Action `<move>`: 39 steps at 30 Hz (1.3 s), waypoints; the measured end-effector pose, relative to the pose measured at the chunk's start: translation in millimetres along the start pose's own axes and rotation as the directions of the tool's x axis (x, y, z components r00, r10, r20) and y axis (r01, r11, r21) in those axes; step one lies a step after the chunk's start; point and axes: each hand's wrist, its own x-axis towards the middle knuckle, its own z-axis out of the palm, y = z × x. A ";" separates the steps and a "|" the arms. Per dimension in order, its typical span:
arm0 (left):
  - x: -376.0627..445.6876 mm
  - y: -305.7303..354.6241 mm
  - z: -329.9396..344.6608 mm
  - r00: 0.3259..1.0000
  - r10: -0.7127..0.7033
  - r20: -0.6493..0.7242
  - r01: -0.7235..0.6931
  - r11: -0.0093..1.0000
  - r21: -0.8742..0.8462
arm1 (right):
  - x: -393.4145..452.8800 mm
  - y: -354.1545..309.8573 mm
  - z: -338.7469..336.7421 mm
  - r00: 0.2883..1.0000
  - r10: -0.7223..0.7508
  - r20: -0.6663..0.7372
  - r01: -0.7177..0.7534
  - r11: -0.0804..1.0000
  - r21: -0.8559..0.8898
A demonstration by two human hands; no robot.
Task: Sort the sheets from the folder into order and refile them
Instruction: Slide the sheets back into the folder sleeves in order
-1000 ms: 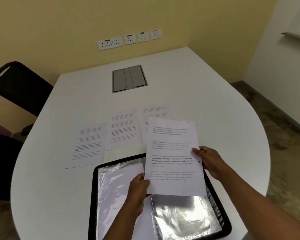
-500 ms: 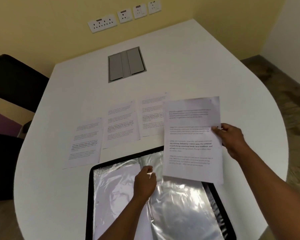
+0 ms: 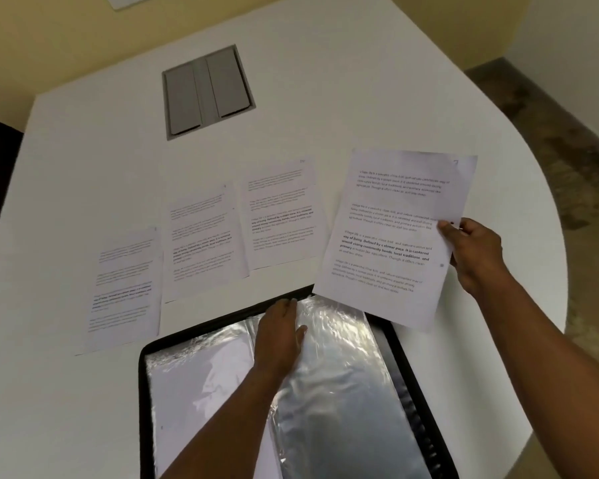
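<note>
On the white surface [image 3: 325, 98], everything sits relative to the open black folder [image 3: 146, 375] at the near edge. Beyond its far left corner three printed sheets lie flat in a stepped row: the first sheet [image 3: 123, 288] farthest left, the second sheet [image 3: 204, 242] beside it, the third sheet [image 3: 282, 214] further right. The left hand [image 3: 281, 335] rests with relaxed, fairly straight fingers on the folder's shiny plastic sleeves [image 3: 339, 368], near its far edge. Above the folder's far right corner, the right hand [image 3: 474, 254] pinches a fourth sheet [image 3: 391, 236] by its right edge, overlapping that corner. A grey hatch [image 3: 206, 91] lies well beyond the folder.
</note>
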 end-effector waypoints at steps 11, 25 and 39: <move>28.1 3.9 -21.0 1.000 -0.011 0.019 0.012 0.996 -0.090 | 11.3 5.3 -2.4 0.998 0.038 -0.046 -0.036 0.997 0.064; 23.9 -5.4 -34.9 0.989 0.149 0.000 -0.148 0.984 -0.096 | 9.2 -8.9 9.2 0.994 0.006 -0.105 0.010 0.987 0.159; 9.7 1.2 -42.8 0.994 0.102 -0.026 -0.105 0.987 -0.126 | 13.1 -21.0 41.8 0.991 -0.078 -0.109 0.099 0.975 0.199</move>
